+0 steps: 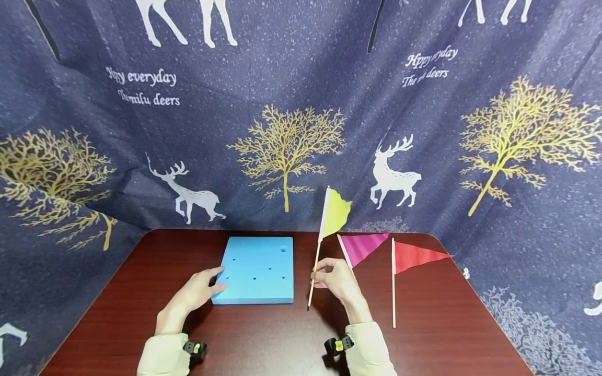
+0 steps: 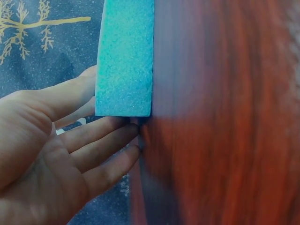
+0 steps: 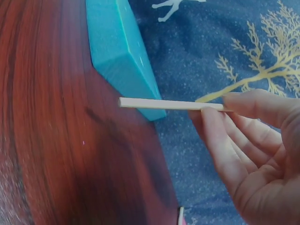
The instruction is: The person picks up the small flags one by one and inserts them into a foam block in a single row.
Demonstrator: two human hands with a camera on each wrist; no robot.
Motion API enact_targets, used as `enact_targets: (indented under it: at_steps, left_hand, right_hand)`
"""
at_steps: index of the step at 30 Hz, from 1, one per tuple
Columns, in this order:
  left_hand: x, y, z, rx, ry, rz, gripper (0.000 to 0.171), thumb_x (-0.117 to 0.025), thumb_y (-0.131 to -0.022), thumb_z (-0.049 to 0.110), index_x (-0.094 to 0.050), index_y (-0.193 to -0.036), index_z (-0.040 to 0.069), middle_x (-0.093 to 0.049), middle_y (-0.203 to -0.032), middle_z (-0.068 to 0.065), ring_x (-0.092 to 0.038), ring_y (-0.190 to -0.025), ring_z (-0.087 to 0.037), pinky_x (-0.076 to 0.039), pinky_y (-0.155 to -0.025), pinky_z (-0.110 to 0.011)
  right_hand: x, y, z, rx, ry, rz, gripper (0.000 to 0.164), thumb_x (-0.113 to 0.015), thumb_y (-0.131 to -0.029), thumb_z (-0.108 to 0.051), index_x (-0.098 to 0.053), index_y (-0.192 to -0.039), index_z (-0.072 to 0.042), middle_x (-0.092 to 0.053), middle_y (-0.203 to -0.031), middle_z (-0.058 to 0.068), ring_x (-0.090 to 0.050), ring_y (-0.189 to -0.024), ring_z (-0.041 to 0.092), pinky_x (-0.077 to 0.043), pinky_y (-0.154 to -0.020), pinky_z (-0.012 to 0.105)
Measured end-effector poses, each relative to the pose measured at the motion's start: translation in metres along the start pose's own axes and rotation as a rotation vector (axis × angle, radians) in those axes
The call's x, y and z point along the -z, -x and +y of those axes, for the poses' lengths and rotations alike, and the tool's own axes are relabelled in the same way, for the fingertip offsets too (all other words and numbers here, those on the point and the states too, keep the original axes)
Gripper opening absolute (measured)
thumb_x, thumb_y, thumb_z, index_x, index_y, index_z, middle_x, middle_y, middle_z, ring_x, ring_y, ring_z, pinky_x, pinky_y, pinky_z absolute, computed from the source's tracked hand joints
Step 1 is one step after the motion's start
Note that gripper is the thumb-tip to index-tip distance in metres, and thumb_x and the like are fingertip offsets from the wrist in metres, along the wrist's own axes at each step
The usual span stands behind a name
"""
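A blue foam block with several small holes in its top lies flat on the table. My left hand rests at its left edge, fingers extended; in the left wrist view the fingers touch the block's end. Between thumb and fingers, my right hand pinches the wooden stick of a yellow flag, just right of the block. The flag stands nearly upright, leaning slightly right at the top. In the right wrist view the bare lower end of the stick points toward the block.
A magenta flag lies behind my right hand, its stick partly hidden by that hand. Farther right, a red flag lies on the brown table. A dark blue cloth with deer and trees hangs behind the table.
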State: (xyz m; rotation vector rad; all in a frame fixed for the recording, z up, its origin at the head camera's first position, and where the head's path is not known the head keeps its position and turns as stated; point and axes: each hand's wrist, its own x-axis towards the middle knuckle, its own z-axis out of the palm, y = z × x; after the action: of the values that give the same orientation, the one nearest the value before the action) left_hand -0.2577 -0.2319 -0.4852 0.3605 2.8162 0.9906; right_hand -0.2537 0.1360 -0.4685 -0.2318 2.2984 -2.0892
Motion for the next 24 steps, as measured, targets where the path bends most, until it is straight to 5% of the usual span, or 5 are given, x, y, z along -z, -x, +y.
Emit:
enact_targets:
  at_steps: [10, 24]
  left_hand:
    - [0.0, 0.0, -0.001, -0.002, 0.003, -0.002, 0.058, -0.064, -0.096, 0.022, -0.044, -0.144, -0.004, -0.042, -0.144, -0.029, -0.037, -0.133, -0.047, -0.038, -0.101, -0.06]
    - [0.0, -0.002, -0.003, -0.014, -0.002, 0.004, 0.057, -0.065, -0.096, 0.02, -0.045, -0.143, -0.004, -0.044, -0.143, -0.028, -0.041, -0.131, -0.045, -0.039, -0.101, -0.059]
  right_hand:
    - [-0.02, -0.005, -0.004, 0.053, 0.028, 0.104, 0.012, -0.071, -0.079, 0.008, -0.067, -0.089, 0.012, -0.068, -0.076, 0.017, -0.071, -0.069, 0.027, -0.058, -0.07, 0.048]
    - [-0.043, -0.009, -0.013, 0.129, 0.141, 0.149, 0.008, -0.073, -0.08, 0.005, -0.069, -0.087, 0.004, -0.069, -0.076, 0.016, -0.071, -0.069, 0.035, -0.059, -0.064, 0.041]
